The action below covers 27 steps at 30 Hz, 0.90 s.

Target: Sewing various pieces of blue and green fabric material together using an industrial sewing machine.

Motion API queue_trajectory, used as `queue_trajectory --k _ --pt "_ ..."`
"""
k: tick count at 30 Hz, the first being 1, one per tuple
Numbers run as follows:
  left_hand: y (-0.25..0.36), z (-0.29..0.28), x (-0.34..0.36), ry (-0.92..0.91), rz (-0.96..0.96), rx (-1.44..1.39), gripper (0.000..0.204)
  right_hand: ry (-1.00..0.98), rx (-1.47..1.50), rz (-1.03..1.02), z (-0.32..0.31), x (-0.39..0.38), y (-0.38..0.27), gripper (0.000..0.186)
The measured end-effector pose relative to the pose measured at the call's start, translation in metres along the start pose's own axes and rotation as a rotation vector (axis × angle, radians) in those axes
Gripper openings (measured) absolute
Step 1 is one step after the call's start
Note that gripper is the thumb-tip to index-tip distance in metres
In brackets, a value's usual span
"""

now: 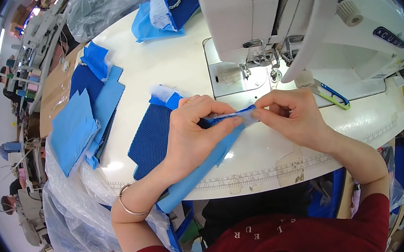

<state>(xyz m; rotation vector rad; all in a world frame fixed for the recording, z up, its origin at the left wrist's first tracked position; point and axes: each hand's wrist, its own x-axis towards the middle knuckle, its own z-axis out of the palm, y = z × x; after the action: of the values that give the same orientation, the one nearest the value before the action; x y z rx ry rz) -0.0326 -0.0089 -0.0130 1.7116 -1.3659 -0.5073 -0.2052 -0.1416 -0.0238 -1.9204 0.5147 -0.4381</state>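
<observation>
My left hand (197, 129) and my right hand (292, 116) meet just in front of the white sewing machine (298, 12). Both pinch the same folded piece of blue fabric (233, 118) between thumb and fingers. A light blue strip of that fabric (197, 178) runs down under my left wrist and over the table's front edge. A dark blue mesh piece (151, 138) lies flat under my left hand. The needle and presser foot (245, 70) stand a short way behind my fingers, apart from the fabric.
Stacks of light and dark blue fabric pieces (85, 118) lie at the table's left, over clear plastic sheeting (68, 209). More blue pieces (165, 9) sit at the back. Blue-handled snips (331, 95) rest right of the needle plate. Other people work at machines far left.
</observation>
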Motion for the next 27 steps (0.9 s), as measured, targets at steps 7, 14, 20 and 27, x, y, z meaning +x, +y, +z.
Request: queue_trajectory --k 7,14,20,27 --pt "-0.0019 0.0002 0.0009 -0.041 -0.116 -0.112 0.013 0.017 -0.009 -0.045 0.0016 -0.0012 0.0032 0.009" --pt "-0.0026 -0.0018 0.0002 -0.055 -0.134 -0.128 0.013 0.026 -0.035 -0.017 -0.0031 0.0021 0.0036 0.018" --pt "-0.0024 -0.0032 0.0011 -0.070 -0.091 -0.109 0.012 -0.036 0.040 -0.071 -0.0012 0.0048 0.0008 0.027" --pt "-0.0009 -0.0054 0.0029 -0.095 -0.055 -0.062 0.013 -0.031 0.112 -0.035 0.0027 0.0027 0.0039 0.012"
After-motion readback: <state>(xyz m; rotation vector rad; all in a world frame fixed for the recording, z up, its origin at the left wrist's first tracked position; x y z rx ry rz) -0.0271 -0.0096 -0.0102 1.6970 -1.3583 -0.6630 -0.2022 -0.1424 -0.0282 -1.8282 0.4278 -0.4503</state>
